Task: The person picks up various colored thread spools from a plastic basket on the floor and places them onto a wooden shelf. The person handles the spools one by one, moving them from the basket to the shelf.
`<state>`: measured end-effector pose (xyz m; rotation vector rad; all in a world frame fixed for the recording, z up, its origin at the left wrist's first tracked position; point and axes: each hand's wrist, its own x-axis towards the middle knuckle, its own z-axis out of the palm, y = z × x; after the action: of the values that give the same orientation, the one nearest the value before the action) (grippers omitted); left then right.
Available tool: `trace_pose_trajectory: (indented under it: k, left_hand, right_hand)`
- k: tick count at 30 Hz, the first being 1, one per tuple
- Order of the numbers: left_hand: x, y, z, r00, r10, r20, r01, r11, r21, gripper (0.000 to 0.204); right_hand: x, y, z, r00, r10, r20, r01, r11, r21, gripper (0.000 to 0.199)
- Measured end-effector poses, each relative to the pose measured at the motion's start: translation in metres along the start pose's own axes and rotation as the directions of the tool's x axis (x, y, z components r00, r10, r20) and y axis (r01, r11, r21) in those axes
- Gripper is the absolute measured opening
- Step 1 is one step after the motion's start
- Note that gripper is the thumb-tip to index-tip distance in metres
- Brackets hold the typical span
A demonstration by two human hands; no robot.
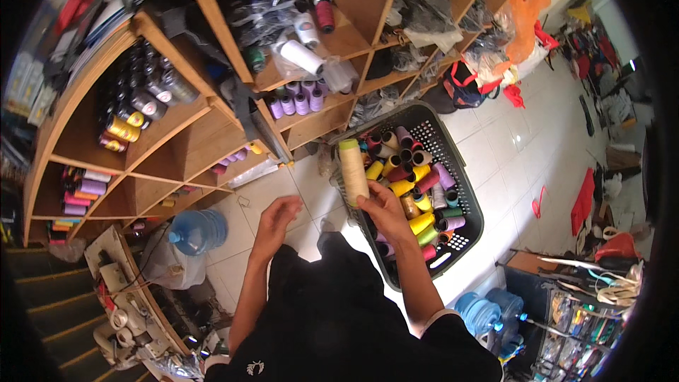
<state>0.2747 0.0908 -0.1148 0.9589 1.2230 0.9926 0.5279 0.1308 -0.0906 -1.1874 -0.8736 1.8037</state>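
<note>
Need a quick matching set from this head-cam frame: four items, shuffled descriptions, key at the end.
Column 1
1. Cream spool
2. Left hand
3. Dark basket
4. Wooden shelving

Column 2
A. On the tiled floor, filled with coloured spools
B. Divided into compartments
C. Grasped by the right hand
D. Holding nothing, fingers slightly curled

Pairs: 1-C, 2-D, 3-A, 4-B
</note>
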Motion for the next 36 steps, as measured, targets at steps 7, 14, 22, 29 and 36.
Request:
trace_pose_trajectory:
  k: [7,14,22,29,36]
  left_hand:
    - [-0.025,0.094,0.003,0.96,0.274,0.054,-0.252,0.933,-0.256,0.038]
    - [-0.059,0.107,-0.046,0.935,0.321,-0.152,-0.353,0.886,-0.302,0.033]
    - [-0.087,0.113,-0.08,0.904,0.343,-0.257,-0.389,0.907,-0.158,0.033]
    - [-0.1,0.113,-0.102,0.793,0.357,-0.494,-0.387,0.921,0.044,0.03]
    - [-0.105,0.117,-0.124,0.756,0.375,-0.537,-0.502,0.858,-0.108,0.035]
  right_hand:
    - [-0.021,-0.033,0.115,0.902,-0.385,0.196,0.419,0.891,-0.175,0.049]
    - [-0.014,-0.049,0.186,0.78,-0.594,0.196,0.625,0.733,-0.267,0.027]
    - [-0.009,-0.037,0.238,0.705,-0.66,0.26,0.709,0.642,-0.293,0.012]
    - [-0.015,-0.04,0.274,0.653,-0.67,0.354,0.757,0.59,-0.279,0.009]
    - [-0.003,-0.03,0.294,0.689,-0.602,0.403,0.716,0.654,-0.246,0.009]
